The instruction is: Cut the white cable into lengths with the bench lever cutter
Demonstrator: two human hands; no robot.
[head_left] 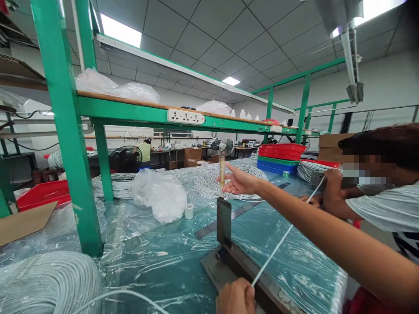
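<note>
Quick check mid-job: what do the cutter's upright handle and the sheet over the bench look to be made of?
Cutter handle: pale wood, likely; tan and matt, on a dark metal arm. Right hand touches it. Bench cover: clear plastic film, glossy and wrinkled, green showing through.

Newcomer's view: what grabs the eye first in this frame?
The right hand reaches forward to the wooden lever handle of a bench cutter at centre, while the left hand at the bottom edge pinches a taut white cable that runs to a co-worker's hand on the right. Green shelf posts dominate the left, with white cable coils on the plastic-covered table.
</note>
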